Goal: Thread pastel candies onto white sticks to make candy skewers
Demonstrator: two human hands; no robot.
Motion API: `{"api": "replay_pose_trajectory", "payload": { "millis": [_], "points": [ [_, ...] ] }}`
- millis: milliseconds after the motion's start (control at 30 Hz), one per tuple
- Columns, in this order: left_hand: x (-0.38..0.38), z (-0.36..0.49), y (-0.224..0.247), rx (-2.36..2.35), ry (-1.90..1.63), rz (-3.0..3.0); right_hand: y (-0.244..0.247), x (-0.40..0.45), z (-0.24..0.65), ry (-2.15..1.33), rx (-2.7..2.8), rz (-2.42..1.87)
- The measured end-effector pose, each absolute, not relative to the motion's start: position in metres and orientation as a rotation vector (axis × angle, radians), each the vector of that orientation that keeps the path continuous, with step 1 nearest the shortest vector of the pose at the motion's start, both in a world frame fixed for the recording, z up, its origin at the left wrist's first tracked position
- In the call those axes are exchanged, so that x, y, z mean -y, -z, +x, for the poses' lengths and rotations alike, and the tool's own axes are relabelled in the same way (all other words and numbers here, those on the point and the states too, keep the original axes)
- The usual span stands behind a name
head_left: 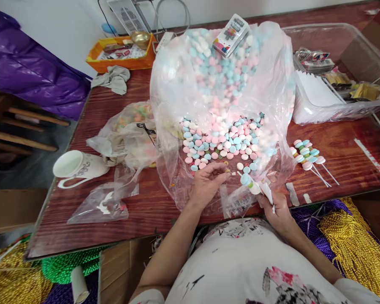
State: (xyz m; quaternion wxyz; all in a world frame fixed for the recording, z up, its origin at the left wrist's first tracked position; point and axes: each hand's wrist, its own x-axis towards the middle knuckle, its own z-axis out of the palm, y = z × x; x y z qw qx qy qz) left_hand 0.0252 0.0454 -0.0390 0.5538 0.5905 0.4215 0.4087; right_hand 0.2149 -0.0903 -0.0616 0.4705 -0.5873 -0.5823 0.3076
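My right hand is closed around a candy skewer with blue, white and green pieces; a folded white strip, perhaps paper or sticks, lies against the same fingers. The thumb and fingers of my left hand curl together just short of the skewer's tip, near small candy rings; whatever they pinch is too small to name. Beyond both hands, a large clear plastic bag lies open with many pink, blue and white button-shaped candies spilling towards me. Several candy skewers on white sticks lie to the right.
A white mug and a small clear bag are on the left. Behind them sit a bag of orange and green candies and an orange tray. A card box rests on the large bag; a clear bin stands right.
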Motion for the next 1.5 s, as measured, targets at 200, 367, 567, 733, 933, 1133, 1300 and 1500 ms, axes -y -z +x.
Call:
{"api": "replay_pose_trajectory", "payload": {
  "millis": [200,367,567,733,933,1133,1300,1500],
  "points": [
    [-0.026,0.014,0.032,-0.93,-1.168,1.117,0.064,0.086,0.205,-0.835,1.63,-1.369],
    [-0.021,0.004,0.035,-1.007,-1.299,1.827,0.06,0.086,0.201,-0.843,1.633,-1.434],
    [-0.014,0.004,0.037,-0.858,-1.185,2.148,0.051,0.083,0.189,-0.853,1.494,-1.402],
    [-0.011,0.01,0.03,-0.92,-1.31,1.391,0.056,0.083,0.184,-0.828,1.491,-1.363],
    [-0.016,0.013,0.032,-0.868,-0.901,0.889,0.063,0.086,0.182,-0.766,1.557,-1.335],
    [-0.004,0.03,0.042,-0.813,-0.85,0.695,0.068,0.088,0.184,-0.751,1.473,-1.363],
    [-0.02,0.04,0.039,-0.834,-0.752,1.12,0.068,0.092,0.207,-0.66,1.357,-1.512],
    [-0.048,0.073,0.039,-0.966,-0.478,2.432,0.064,0.096,0.249,-0.538,1.088,-1.671]
  ]
}}
